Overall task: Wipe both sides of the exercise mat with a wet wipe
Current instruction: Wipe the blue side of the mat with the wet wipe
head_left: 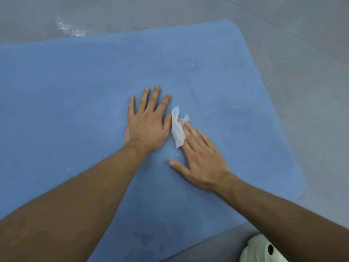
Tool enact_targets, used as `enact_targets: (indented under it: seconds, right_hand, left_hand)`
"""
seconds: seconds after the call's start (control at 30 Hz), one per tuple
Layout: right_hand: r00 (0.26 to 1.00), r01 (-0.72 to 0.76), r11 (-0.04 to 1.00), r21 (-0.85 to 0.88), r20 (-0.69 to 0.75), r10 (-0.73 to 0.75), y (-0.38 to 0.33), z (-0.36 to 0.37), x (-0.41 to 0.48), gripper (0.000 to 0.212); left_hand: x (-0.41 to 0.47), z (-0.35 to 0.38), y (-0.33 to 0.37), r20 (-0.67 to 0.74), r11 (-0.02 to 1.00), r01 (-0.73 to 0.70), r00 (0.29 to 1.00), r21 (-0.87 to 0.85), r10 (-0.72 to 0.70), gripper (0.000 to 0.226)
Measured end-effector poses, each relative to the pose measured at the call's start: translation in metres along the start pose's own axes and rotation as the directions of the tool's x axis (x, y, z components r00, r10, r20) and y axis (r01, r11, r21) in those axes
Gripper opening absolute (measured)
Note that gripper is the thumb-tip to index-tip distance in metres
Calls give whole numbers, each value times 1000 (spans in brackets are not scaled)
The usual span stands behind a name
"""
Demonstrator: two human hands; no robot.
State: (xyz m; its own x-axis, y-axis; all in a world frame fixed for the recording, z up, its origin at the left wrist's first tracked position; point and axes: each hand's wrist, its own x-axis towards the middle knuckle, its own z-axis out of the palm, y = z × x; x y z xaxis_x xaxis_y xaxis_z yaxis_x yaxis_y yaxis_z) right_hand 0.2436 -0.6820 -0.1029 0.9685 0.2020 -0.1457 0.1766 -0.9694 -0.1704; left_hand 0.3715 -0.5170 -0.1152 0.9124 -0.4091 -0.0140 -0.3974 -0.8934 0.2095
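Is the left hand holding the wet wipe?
No, the left hand lies flat on the mat; the right hand presses the wet wipe.

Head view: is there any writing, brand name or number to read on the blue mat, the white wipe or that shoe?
None. The blue mat, the white wipe, the pale shoe and the grey floor show no words, logos or numbers.
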Motion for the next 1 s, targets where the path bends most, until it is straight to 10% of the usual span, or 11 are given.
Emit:
enact_targets:
  seconds: [0.47, 0.63, 0.77, 1.0]
  right_hand:
    - [783, -604, 786, 131, -85, 616, 148, -25, 26, 99]
    - [976, -204, 969, 138, -46, 212, 80, -18, 34, 86]
    - [996, 84, 995, 44, 1, -85, 48, -15, 10, 77]
    - [852, -493, 862, 119, -133, 506, 159, -28, -6, 79]
  left_hand:
    - [0, -2, 2, 32, 1000, 14, 999, 5, -14, 60]
    - [1, -2, 3, 36, 999, 50, 998, -1, -50, 63]
    - [3, -1, 4, 43, 993, 114, 993, 4, -114, 63]
    - [14, -3, -13, -52, 999, 50, 997, 17, -49, 66]
